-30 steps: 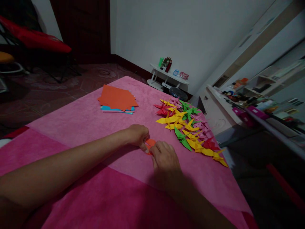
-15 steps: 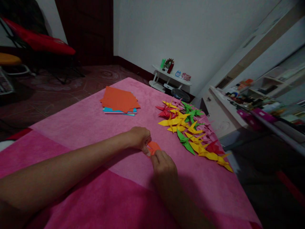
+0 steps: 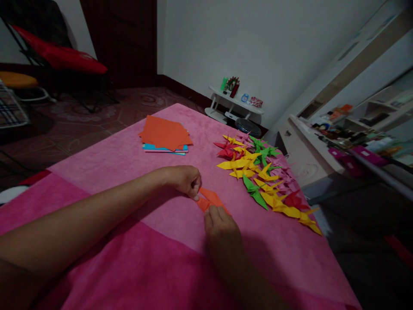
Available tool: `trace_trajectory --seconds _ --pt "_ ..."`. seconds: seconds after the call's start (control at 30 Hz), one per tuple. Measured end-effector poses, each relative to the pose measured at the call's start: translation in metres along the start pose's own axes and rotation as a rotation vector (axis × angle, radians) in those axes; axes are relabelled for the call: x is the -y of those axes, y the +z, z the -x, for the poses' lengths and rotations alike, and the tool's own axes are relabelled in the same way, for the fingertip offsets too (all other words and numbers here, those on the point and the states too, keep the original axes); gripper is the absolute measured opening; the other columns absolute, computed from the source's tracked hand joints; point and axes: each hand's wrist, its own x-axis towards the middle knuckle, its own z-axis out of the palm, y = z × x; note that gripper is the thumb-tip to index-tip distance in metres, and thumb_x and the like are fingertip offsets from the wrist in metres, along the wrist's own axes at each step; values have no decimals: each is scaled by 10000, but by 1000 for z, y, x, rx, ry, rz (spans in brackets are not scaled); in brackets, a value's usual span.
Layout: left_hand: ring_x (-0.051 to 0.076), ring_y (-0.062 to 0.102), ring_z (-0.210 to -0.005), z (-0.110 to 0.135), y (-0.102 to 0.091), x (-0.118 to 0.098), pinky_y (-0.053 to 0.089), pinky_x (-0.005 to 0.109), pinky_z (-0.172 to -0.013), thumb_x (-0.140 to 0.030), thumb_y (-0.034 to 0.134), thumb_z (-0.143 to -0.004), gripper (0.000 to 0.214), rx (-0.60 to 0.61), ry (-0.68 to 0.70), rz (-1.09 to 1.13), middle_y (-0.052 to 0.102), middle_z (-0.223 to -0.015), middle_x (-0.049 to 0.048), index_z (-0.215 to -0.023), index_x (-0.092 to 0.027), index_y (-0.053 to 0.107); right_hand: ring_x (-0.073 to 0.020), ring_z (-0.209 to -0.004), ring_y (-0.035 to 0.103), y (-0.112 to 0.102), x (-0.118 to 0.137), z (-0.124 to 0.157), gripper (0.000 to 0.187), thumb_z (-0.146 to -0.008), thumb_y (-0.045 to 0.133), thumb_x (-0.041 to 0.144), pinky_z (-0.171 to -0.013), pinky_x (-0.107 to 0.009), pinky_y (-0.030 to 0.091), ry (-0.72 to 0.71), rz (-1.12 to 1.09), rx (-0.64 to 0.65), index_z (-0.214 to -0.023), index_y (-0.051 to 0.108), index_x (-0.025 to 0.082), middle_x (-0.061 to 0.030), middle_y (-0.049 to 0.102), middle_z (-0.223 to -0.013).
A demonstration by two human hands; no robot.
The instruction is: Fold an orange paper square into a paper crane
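Note:
A small folded orange paper (image 3: pixel 210 199) lies on the pink cloth (image 3: pixel 122 172) between my hands. My left hand (image 3: pixel 183 180) pinches its left end with the fingertips. My right hand (image 3: pixel 222 224) holds its near edge from below, fingers bent on the paper. To the right of the hands lies a spread of several folded paper cranes (image 3: pixel 258 176) in yellow, green, red and pink. A stack of flat paper sheets (image 3: pixel 165 135), orange on top with blue beneath, sits further back on the cloth.
The cloth-covered surface ends at the right, close past the cranes. A low white shelf (image 3: pixel 235 101) with small items stands by the far wall. A cluttered white counter (image 3: pixel 325 142) runs along the right. A red chair (image 3: pixel 58 56) stands at the back left.
The orange paper has been drawn out longer and shows more between my hands. My right hand has slid back toward me; my left hand keeps its pinch.

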Motion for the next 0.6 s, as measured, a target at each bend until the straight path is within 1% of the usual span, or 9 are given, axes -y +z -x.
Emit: trace_trajectory --seconds 0.07,0.23,0.33,0.47,0.53,0.6 --pt "89 515 -579 3 1 -5 351 182 -564 -390 754 -642 244 -39 -26 -39 606 -603 -28 -624 -161 671 -182 -700 495 0 0 0 217 -844 469 -9 -590 -288 373 4 -17 4 -749 567 161 -65 568 -744" --pt "102 541 -588 11 6 -21 318 199 -523 -361 696 -668 191 -125 -202 -245 638 -663 -20 -649 -176 655 -197 -699 503 -4 0 0 215 -848 460 -6 -594 -313 372 31 -51 29 -797 588 160 -82 576 -763" --pt "116 560 -610 15 7 -26 315 211 -528 -371 688 -663 188 -158 -266 -332 659 -692 -11 -656 -186 656 -198 -700 502 -7 1 2 195 -846 475 1 -600 -317 365 48 -57 40 -832 595 155 -82 574 -769" --pt "143 597 -679 19 5 -29 334 223 -555 -360 672 -668 156 -159 -283 -398 688 -744 3 -651 -205 672 -199 -695 491 -3 2 4 184 -838 496 3 -589 -319 338 54 -23 13 -811 594 157 -71 566 -745" --pt "153 599 -667 19 1 -30 332 229 -543 -339 659 -663 130 -130 -310 -438 693 -738 9 -650 -211 681 -199 -674 479 2 3 5 178 -837 504 10 -578 -326 318 56 8 -30 -790 594 157 -62 562 -725" --pt "159 592 -627 19 -6 -32 320 235 -517 -332 649 -654 127 -79 -371 -482 687 -697 19 -652 -211 691 -197 -654 466 8 4 6 187 -845 495 21 -574 -332 303 81 31 -91 -762 589 159 -57 555 -707"
